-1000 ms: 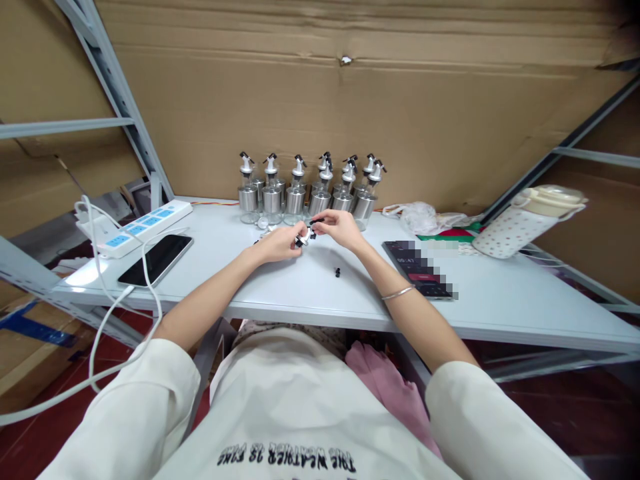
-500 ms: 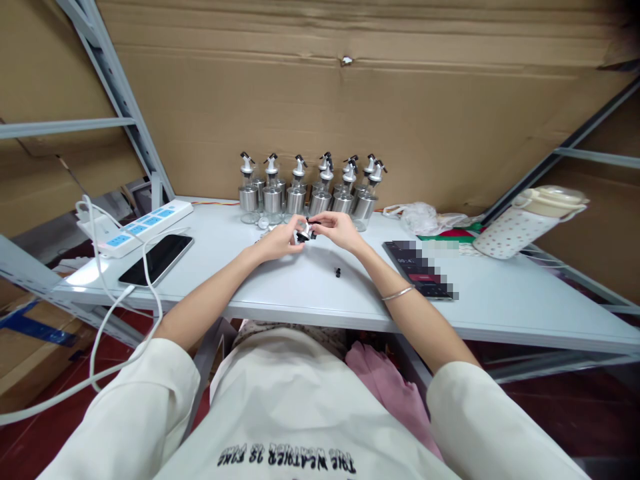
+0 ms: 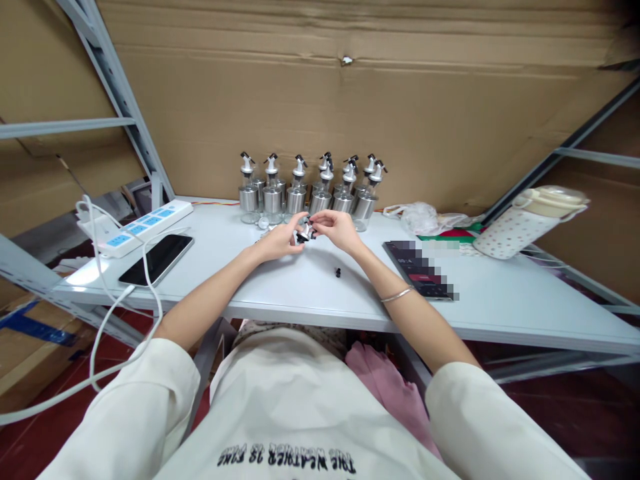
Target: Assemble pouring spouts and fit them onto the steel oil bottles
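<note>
Between finger and thumb my left hand point(image 3: 280, 240) grips a small white and black spout point(image 3: 303, 235) above the table. My right hand point(image 3: 336, 227) is closed at the spout's upper right side, its fingertips pinching a small black part point(image 3: 311, 221), mostly hidden. Nearer the front edge a small black piece point(image 3: 338, 273) lies on the tabletop. Behind my hands stand several steel and glass bottles point(image 3: 273, 199) topped with white and black spouts. Some small clear and white pieces point(image 3: 263, 223) lie beside my left hand, partly covered by it.
On the left of the table point(image 3: 280, 291) are a white power strip point(image 3: 145, 228), a phone point(image 3: 157, 259) and a looping white cable point(image 3: 103, 327). To the right lie another phone point(image 3: 417, 270) and a plastic bag point(image 3: 423, 219), with a dotted bottle point(image 3: 525, 223) beyond.
My right fingertips have shifted slightly at the top of the spout, and the black part there has changed its angle. My left hand has stayed almost still.
</note>
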{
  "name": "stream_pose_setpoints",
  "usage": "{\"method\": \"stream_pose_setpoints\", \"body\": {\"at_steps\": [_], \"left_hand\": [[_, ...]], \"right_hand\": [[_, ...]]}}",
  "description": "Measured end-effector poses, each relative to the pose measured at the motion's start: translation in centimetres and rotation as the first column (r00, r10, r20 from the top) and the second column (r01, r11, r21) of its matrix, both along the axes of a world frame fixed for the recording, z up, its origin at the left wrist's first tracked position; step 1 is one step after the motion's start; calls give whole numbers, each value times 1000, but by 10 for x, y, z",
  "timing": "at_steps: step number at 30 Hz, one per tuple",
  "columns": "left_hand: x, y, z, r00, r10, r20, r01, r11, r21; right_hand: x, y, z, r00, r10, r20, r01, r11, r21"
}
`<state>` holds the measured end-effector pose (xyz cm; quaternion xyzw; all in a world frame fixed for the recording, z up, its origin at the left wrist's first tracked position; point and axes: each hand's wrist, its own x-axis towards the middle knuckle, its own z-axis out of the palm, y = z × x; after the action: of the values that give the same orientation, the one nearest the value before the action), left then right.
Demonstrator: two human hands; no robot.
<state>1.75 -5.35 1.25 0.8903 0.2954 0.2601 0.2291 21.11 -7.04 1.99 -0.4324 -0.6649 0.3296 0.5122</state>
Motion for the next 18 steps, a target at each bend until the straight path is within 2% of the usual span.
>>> {"method": "stream_pose_setpoints", "body": {"at_steps": [6,12,18], "left_hand": [[0,-1,2,999,5,-36,-4,999,36],[-1,2,-1,999,-20,-31,21,1000,22],[-1,1,1,999,-20,-40,21,1000,23]], "right_hand": [[2,2,1,999,-48,4,48,999,-2],[4,7,0,984,-171,41,170,985,13],[2,3,0,992,-124,0,124,992,-1]]}}
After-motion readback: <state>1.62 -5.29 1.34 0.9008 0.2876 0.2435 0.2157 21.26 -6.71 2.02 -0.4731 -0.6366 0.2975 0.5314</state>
